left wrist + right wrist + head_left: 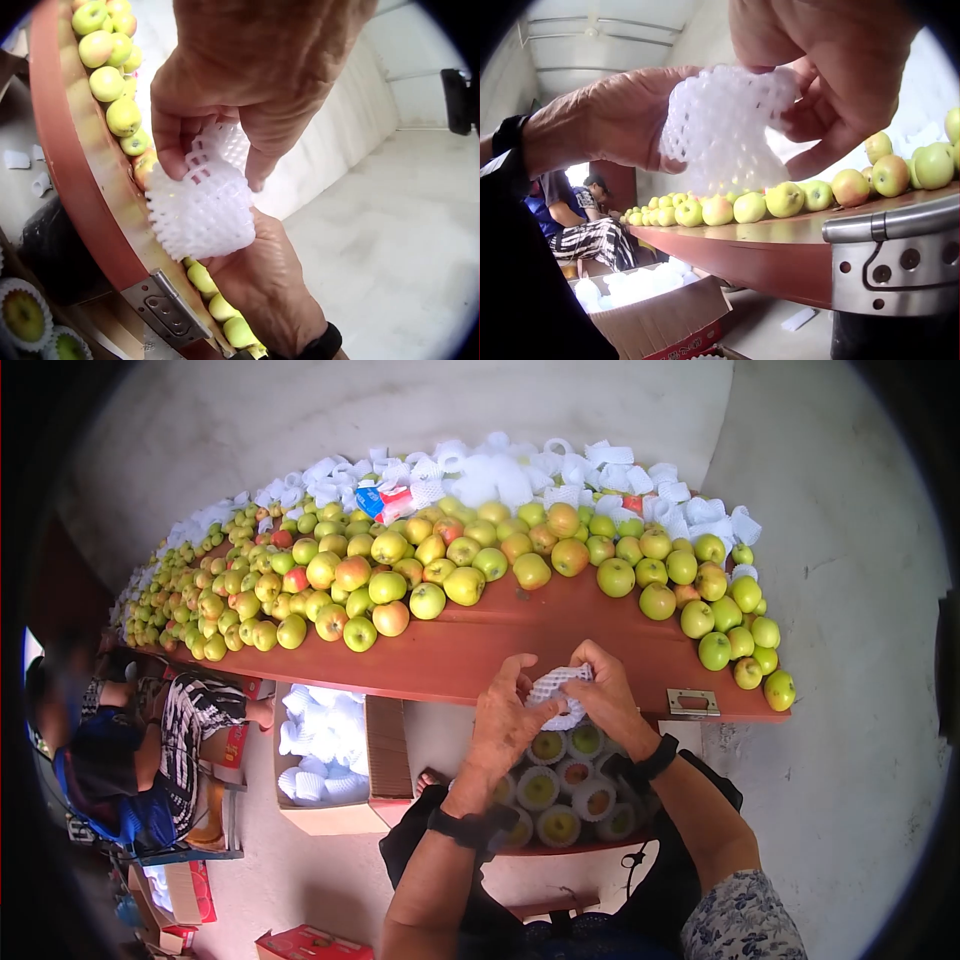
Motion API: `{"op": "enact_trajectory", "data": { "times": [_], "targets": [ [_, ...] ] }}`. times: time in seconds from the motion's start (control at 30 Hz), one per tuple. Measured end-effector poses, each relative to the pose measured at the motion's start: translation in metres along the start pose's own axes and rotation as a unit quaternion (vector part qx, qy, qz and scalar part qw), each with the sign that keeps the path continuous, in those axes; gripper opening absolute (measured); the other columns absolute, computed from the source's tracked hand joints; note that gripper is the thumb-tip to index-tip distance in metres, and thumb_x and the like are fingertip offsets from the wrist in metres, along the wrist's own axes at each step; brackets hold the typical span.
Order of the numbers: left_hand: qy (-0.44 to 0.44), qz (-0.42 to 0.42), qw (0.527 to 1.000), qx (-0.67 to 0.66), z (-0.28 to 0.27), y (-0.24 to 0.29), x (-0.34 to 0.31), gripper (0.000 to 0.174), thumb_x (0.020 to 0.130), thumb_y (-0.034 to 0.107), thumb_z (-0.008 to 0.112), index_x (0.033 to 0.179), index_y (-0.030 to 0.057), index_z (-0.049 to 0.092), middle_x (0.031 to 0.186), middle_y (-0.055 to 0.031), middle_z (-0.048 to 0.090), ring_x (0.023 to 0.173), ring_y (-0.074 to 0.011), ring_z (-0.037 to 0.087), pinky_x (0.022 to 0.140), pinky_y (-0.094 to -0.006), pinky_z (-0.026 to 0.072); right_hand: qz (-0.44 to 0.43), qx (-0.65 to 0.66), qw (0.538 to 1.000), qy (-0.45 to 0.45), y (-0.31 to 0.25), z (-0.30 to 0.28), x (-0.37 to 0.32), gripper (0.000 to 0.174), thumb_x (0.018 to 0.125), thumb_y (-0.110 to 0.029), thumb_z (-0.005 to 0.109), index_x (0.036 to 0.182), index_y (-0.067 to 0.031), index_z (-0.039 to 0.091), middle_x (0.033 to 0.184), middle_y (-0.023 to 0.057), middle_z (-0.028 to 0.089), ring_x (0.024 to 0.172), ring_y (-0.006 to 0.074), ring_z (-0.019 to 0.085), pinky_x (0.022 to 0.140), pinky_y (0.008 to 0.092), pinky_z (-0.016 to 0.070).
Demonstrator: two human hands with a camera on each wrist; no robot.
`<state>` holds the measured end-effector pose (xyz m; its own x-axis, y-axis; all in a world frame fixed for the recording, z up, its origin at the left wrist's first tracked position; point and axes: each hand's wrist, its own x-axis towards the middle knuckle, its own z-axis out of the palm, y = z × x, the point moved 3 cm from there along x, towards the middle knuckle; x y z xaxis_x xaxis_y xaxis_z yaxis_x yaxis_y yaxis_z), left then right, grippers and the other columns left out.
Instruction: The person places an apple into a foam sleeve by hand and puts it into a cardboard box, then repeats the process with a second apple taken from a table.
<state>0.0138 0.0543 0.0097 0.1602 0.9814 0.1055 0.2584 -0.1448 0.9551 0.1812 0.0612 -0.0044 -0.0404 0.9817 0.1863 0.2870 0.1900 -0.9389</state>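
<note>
Between both hands, just off the front edge of the red-brown table, is a white foam fruit net. My left hand pinches one side of it between thumb and fingers. Its other side is gripped by my right hand, the thumb and fingertips at the rim. In the right wrist view, the mesh of the net is stretched wide and light passes through it. Below the hands, apples in white foam nets sit in rows, partly covered by my arms.
Loose green-yellow apples heap along the table, with foam nets piled behind. A metal hinge is fixed at the table edge. An open carton of foam nets stands on the floor. Another person sits at the left.
</note>
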Motion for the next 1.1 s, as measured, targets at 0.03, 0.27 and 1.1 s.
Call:
{"op": "enact_trajectory", "data": {
  "times": [0.03, 0.27, 1.1],
  "targets": [
    [-0.015, 0.002, 1.0, -0.01, 0.001, -0.001, -0.001, 0.05, 0.068, 0.013, 0.082, 0.111, 0.004, 0.059, 0.082, -0.0105, 0.063, 0.074, -0.0225, 0.062, 0.066, -0.0345, 0.0504, -0.021, -0.01, 0.999, 0.025, -0.002, -0.002, -0.001, 0.019, 0.076, 0.002, 0.067, 0.083, -0.0047, 0.05, 0.079, -0.0014, 0.055, 0.074, 0.003, 0.052, 0.064, 0.0209, 0.0444],
    [0.076, 0.024, 0.996, 0.04, -0.004, -0.015, 0.002, 0.038, 0.072, 0.006, 0.078, 0.107, 0.0041, 0.064, 0.087, -0.0066, 0.065, 0.074, -0.0126, 0.056, 0.066, -0.0275, 0.0487, -0.031, 0.156, 0.987, -0.033, -0.01, 0.003, -0.001, 0.019, 0.078, 0.002, 0.067, 0.09, -0.0039, 0.055, 0.082, -0.0023, 0.056, 0.08, 0.0043, 0.053, 0.069, 0.0208, 0.0451],
    [0.205, -0.051, 0.977, 0.039, -0.092, -0.01, -0.017, 0.017, 0.082, 0.016, 0.068, 0.088, -0.0001, 0.07, 0.071, -0.0146, 0.067, 0.065, -0.0169, 0.063, 0.065, -0.0332, 0.0488, -0.204, -0.403, 0.889, -0.07, -0.01, 0.102, 0.154, 0.068, 0.076, 0.005, 0.052, 0.141, -0.0021, 0.034, 0.146, 0.0204, 0.035, 0.135, 0.036, 0.034, 0.112, 0.0425, 0.0298]
  ]
}}
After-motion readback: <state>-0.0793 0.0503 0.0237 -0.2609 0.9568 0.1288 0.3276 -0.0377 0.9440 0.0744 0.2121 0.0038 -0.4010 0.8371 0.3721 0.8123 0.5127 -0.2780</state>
